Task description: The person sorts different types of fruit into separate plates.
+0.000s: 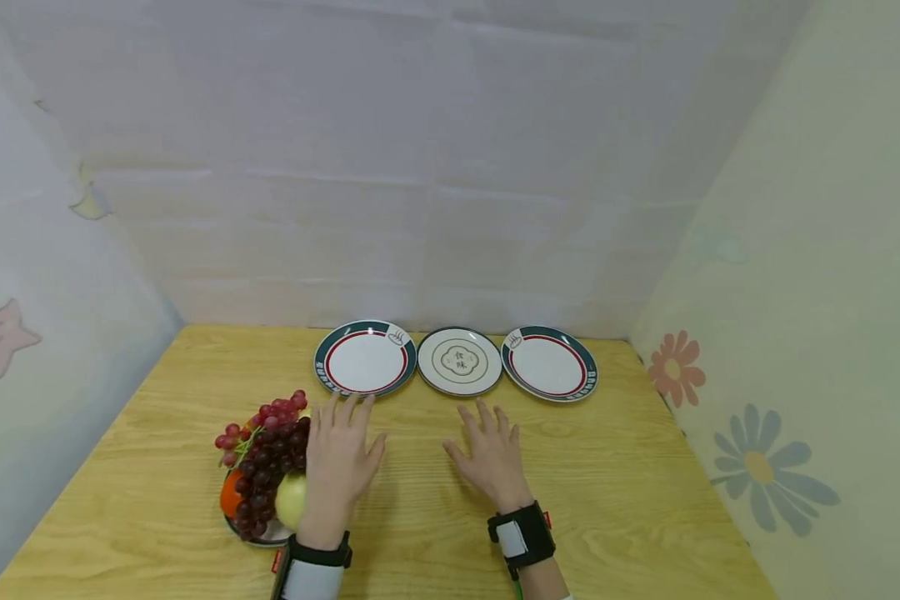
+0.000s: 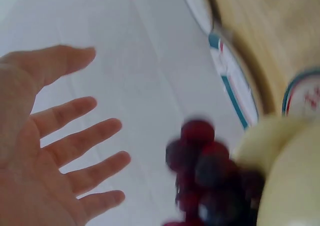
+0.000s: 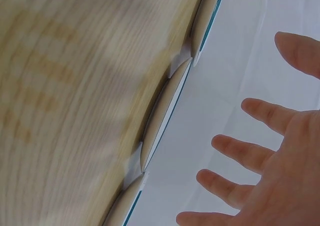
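Note:
My left hand (image 1: 339, 458) is held with its fingers straight and apart, just right of a plate heaped with fruit; nothing is in it. On that plate (image 1: 232, 528) lie dark grapes (image 1: 268, 467), red grapes (image 1: 281, 410), an orange fruit (image 1: 231, 493) and a pale green round fruit (image 1: 291, 500), partly hidden by my left arm. The left wrist view shows the dark grapes (image 2: 210, 176) close up. Over the table's middle right, my right hand (image 1: 493, 457) spreads its fingers and holds nothing; in the right wrist view its palm (image 3: 292, 161) is bare.
Along the table's (image 1: 615, 483) back edge, three plates stand in a row: a green-rimmed plate (image 1: 365, 360), a smaller white plate (image 1: 435, 379) with characters, and another green-rimmed plate (image 1: 549, 364). A white sheet (image 1: 420, 208) hangs behind; patterned side walls (image 1: 787, 333) flank the table.

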Demonstrator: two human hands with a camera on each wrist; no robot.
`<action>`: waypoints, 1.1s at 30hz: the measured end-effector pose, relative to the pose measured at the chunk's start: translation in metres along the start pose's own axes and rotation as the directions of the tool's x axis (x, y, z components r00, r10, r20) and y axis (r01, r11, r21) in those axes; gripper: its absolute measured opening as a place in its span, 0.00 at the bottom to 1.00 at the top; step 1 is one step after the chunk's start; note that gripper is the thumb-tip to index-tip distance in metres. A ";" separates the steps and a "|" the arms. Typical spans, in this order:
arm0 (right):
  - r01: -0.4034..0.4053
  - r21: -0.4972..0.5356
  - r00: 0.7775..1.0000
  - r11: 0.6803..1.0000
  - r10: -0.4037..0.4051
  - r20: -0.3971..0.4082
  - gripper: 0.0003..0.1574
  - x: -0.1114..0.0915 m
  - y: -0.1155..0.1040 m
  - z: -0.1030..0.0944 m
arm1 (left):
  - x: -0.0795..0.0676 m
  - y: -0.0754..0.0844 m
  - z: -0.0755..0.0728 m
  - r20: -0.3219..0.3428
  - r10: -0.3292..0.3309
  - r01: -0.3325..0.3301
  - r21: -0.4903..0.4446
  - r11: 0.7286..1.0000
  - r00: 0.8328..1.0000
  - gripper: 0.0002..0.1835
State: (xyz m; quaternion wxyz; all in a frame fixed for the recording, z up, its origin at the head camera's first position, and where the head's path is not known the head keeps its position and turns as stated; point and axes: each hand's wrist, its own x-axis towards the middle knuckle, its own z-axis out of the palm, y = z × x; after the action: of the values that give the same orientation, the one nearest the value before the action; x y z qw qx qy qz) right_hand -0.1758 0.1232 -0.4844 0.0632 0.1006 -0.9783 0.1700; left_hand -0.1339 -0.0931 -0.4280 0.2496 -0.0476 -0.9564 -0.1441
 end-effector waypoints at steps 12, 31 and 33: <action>0.025 0.021 0.999 0.999 -0.025 0.031 0.37 -0.001 -0.002 0.007 | -0.025 -0.059 -0.031 0.153 -0.199 0.193 0.053 0.980 0.968 0.42; 0.338 0.074 0.939 0.938 -0.341 0.046 0.37 0.011 -0.056 -0.004 | -0.017 -0.077 -0.014 0.036 -0.178 0.177 0.035 0.984 0.983 0.42; 0.421 0.077 0.905 0.904 -0.424 0.029 0.42 0.012 -0.071 -0.011 | -0.013 -0.073 -0.017 -0.012 -0.129 0.130 0.042 0.991 0.992 0.42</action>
State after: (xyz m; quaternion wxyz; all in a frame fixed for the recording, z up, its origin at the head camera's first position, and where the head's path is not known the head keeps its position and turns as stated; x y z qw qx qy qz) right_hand -0.1714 0.0597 -0.4491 0.0732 0.3160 -0.9279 0.1836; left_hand -0.1269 -0.1679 -0.4382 0.2451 0.0205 -0.9592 -0.1397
